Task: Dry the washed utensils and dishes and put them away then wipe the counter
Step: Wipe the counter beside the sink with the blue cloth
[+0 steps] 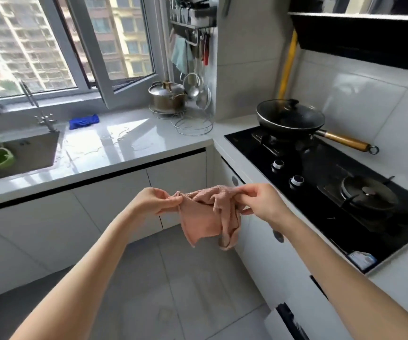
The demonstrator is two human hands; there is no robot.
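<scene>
Two hands pinch cloth — wok right

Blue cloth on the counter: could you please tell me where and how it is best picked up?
I'd pinch the bunched middle of the blue cloth from above; it lies crumpled low on the counter, with the window ledge close behind.
</scene>
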